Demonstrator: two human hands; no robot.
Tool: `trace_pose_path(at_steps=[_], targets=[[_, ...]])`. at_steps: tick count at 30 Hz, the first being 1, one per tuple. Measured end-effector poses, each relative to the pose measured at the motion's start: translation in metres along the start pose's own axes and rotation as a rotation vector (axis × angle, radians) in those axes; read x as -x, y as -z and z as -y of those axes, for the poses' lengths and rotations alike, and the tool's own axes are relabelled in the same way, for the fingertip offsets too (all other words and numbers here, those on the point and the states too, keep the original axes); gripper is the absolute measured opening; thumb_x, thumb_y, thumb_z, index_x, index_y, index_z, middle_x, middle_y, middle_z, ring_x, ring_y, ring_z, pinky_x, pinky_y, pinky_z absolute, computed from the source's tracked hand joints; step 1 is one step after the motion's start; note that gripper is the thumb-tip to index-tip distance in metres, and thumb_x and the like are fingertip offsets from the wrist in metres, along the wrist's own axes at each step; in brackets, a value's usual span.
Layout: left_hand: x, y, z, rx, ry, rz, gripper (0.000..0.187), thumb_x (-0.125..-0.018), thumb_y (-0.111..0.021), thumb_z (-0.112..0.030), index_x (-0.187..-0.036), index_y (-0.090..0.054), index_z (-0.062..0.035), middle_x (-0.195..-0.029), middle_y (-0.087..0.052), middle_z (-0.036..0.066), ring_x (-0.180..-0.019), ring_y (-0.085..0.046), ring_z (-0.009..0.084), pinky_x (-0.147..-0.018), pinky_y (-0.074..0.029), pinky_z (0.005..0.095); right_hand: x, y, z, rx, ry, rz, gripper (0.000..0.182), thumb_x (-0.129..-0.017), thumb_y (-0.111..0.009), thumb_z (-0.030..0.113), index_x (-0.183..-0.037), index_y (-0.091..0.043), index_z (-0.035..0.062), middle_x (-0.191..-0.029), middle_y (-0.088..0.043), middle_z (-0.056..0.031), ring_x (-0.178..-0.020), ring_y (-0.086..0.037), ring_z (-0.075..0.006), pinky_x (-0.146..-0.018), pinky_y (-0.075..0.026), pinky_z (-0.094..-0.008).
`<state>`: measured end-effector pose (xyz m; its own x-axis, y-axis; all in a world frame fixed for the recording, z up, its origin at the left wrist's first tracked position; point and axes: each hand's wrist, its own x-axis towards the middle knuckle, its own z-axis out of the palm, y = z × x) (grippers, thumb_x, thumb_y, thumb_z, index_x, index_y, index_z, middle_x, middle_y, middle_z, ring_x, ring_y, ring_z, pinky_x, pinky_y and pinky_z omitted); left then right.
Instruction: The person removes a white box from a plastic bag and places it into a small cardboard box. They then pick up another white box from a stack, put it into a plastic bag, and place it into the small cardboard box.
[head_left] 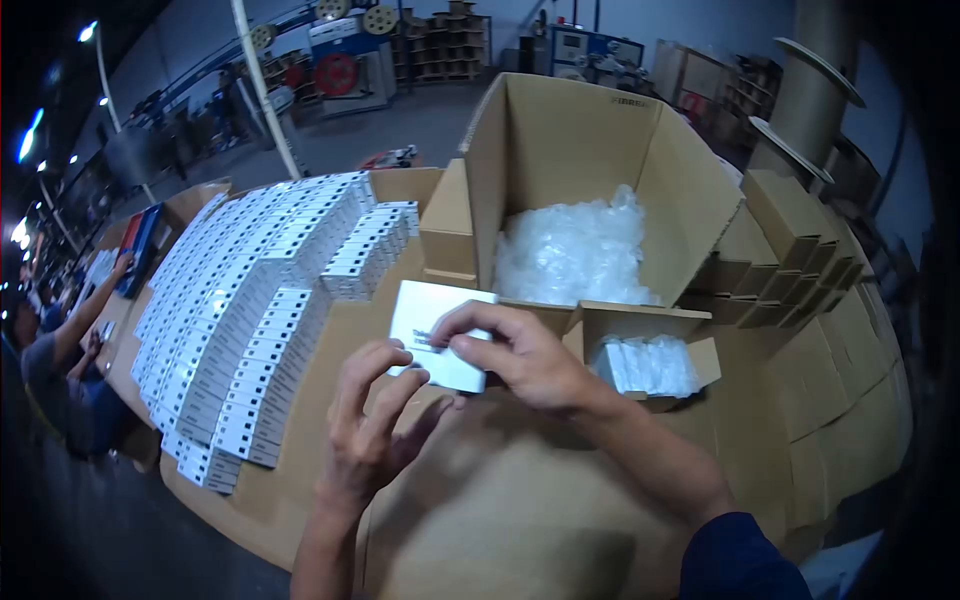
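Note:
A flat white box (427, 304) with small dark print on its face is held up in front of me, above the cardboard surface. My left hand (370, 425) grips its lower left edge, with bent fingertips on the edge and the thumb low beneath it. Across the face reaches my right hand (525, 355), thumb and fingertips drawn together beside the print. Whatever lies between those fingertips is too small to make out. Just right of this hand, a small open carton (655, 403) holds clear plastic-wrapped pieces (648, 366).
Rows of stacked white boxes (235, 300) cover the left side. A large open carton (580, 130) behind my hands contains clear plastic bags (575, 250). Folded brown cartons (785, 250) are piled at right. Another person (60, 360) works at far left.

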<state>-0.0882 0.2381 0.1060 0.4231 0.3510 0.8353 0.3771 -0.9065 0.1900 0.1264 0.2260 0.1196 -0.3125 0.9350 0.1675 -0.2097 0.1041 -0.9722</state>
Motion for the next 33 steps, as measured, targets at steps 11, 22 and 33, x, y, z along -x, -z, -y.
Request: trace_pose_path(at_steps=[11,22,33], targets=[[-0.156,-0.206,0.055,-0.398,-0.061,0.728,0.014,-0.089,-0.061,-0.001,-0.098,-0.072,0.0019,-0.098,-0.072,0.02,-0.093,-0.073,0.0368,-0.079,-0.061,0.0459,0.05,0.154,0.061,1.024,0.113,-0.678,0.031,-0.1,-0.062,0.02,-0.128,-0.07,0.0085,-0.105,-0.069,-0.0169,-0.092,-0.064,-0.0236,-0.087,-0.051,-0.0349],[-0.135,-0.29,0.117,-0.724,-0.175,0.912,0.024,-0.086,-0.07,-0.011,-0.109,-0.072,-0.0063,-0.101,-0.077,0.011,-0.092,-0.076,0.0281,-0.077,-0.062,0.0409,0.041,0.183,0.046,0.882,0.176,-0.636,0.035,-0.096,-0.067,0.022,-0.128,-0.071,0.0079,-0.12,-0.067,-0.0263,-0.111,-0.065,-0.0358,-0.102,-0.048,-0.0396],[-0.165,-0.153,-0.01,0.281,0.187,0.013,0.026,-0.09,-0.075,-0.002,-0.114,-0.064,-0.0005,-0.094,-0.073,0.014,-0.081,-0.075,0.0216,-0.07,-0.059,0.0329,0.074,0.137,0.059,0.97,0.195,-0.782,0.053,-0.082,-0.085,0.046,-0.119,-0.076,0.0084,-0.098,-0.064,-0.0097,-0.076,-0.051,-0.0146,-0.069,-0.045,-0.0293]])
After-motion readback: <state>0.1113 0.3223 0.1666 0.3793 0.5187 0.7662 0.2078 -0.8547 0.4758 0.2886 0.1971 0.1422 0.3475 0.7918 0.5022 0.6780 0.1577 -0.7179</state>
